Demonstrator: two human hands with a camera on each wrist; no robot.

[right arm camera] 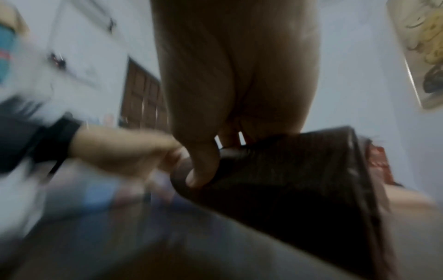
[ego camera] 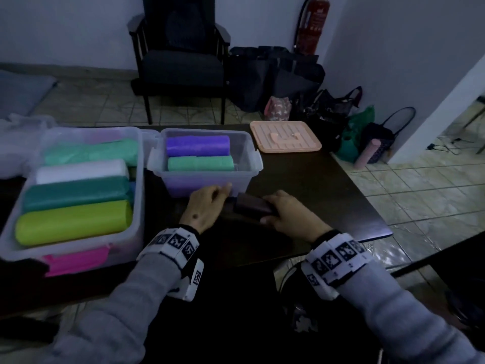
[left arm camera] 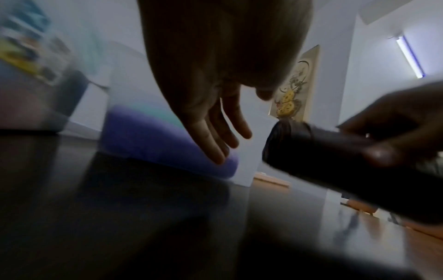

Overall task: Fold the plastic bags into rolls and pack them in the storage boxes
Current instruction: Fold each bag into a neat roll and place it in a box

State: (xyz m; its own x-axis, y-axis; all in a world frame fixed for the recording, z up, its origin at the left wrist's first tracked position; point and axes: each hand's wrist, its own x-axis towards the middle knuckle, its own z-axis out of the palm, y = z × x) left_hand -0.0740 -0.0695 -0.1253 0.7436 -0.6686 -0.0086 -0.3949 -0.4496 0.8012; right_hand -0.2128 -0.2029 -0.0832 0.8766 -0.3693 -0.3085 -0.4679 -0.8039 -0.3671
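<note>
The black roll (ego camera: 253,207) is a dark, tightly wound cylinder of ribbed plastic film with a flattened profile; it lies on the counter (ego camera: 315,179) just in front of the small storage box (ego camera: 207,177), between the two hands; its long axis runs left to right, slightly tilted, with the left end nearer the box; the wound end face shows in the left wrist view (left arm camera: 282,140); the right hand (ego camera: 291,216) grips the roll, thumb on the near side and fingers curled over the top, as the right wrist view confirms (right arm camera: 203,170); the left hand (ego camera: 204,208) is relaxed with fingers straight, fingertips (left arm camera: 220,157) against the front wall of the small box, holding nothing

Count, small box: two rolls on top, one purple roll (ego camera: 198,145) at the back and one green roll (ego camera: 200,164) in front of it; both lie with long axes left to right; purple material shows through the lower wall

Count, large storage box (ego camera: 139,206), left of the small one: four rolls plainly visible, namely a mint roll (ego camera: 91,152), a white roll (ego camera: 81,170), a teal roll (ego camera: 76,193) and a yellow-green roll (ego camera: 73,222); all parallel, long axes left to right; a pink piece (ego camera: 78,260) shows at the near wall; its exact position cannot be told

One peach lid (ego camera: 286,136) lies flat on the far right of the counter, well apart from the hands
</note>
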